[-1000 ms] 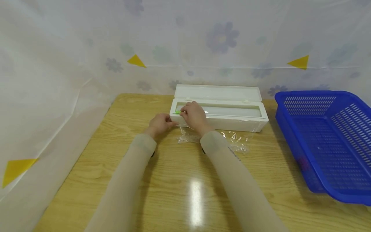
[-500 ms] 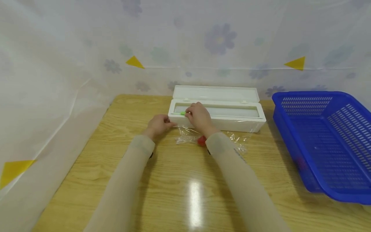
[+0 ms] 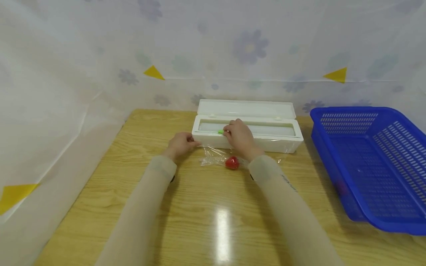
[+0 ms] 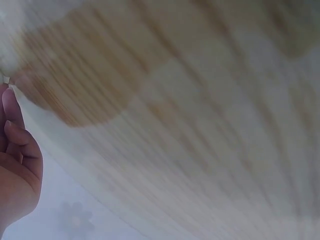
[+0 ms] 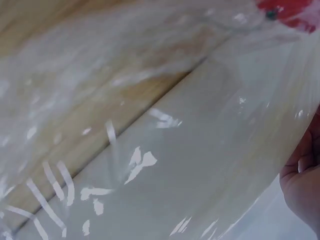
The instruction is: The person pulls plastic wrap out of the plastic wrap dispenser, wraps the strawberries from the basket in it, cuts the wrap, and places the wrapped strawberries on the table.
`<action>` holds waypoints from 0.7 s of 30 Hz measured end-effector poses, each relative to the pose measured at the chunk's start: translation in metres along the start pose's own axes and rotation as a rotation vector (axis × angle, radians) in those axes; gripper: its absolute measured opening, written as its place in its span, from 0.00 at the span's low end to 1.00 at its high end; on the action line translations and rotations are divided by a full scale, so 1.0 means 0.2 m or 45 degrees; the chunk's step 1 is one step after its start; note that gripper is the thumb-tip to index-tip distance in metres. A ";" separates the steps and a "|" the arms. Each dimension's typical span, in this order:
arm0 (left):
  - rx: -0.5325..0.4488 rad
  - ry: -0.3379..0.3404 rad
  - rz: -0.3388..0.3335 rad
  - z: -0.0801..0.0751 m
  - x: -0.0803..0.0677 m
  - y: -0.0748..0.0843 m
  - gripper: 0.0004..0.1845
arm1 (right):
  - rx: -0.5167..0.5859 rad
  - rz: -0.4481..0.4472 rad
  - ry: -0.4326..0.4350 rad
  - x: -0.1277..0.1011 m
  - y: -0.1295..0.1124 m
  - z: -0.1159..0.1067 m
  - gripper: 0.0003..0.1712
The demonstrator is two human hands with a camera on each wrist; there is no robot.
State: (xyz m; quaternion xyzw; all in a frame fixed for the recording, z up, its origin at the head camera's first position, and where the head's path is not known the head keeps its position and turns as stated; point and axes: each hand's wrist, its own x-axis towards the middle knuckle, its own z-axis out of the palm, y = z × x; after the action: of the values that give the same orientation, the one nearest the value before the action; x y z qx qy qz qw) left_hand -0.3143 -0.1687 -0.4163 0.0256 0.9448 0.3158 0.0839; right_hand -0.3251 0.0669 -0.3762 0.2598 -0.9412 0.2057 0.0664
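Observation:
A white cling film dispenser (image 3: 244, 141) stands at the table's back with its lid (image 3: 246, 108) raised; a white roll lies inside. My right hand (image 3: 241, 137) pinches the small green slide cutter (image 3: 220, 132) on its front rim. Curled at the dispenser's left front corner, my left hand (image 3: 181, 143) grips that corner, thumb along the front; whether film is pinched there is hidden. Clear cling film (image 3: 213, 157) hangs down the front onto the table. A red fruit, strawberry-like (image 3: 232, 163), lies at the film; the right wrist view shows its red side (image 5: 292, 12) with a green spot.
To the right stands a large blue plastic basket (image 3: 352, 188) with slotted walls. The wooden table (image 3: 186, 221) reaches a floral sheet (image 3: 206, 48) behind and on the left. Yellow triangles (image 3: 154, 72) mark the sheet.
My right hand has slid the green cutter rightward along the rim from near the left end. The red fruit has come into view from behind the right wrist. My left hand stays at the corner.

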 end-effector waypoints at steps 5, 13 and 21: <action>0.004 0.018 0.004 0.01 0.00 0.01 0.17 | -0.031 0.007 0.001 -0.05 0.07 -0.03 0.13; 0.004 -0.002 -0.014 0.02 0.00 0.01 0.17 | -0.096 -0.002 0.046 -0.12 0.16 -0.07 0.13; 0.022 0.029 0.007 0.01 0.00 0.01 0.17 | -0.141 0.003 0.124 -0.18 0.24 -0.11 0.12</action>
State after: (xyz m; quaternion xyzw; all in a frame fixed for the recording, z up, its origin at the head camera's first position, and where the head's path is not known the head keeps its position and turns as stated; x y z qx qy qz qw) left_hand -0.3148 -0.1654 -0.4170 0.0254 0.9483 0.3080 0.0719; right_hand -0.3180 0.1307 -0.3821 0.2443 -0.9471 0.1658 0.1260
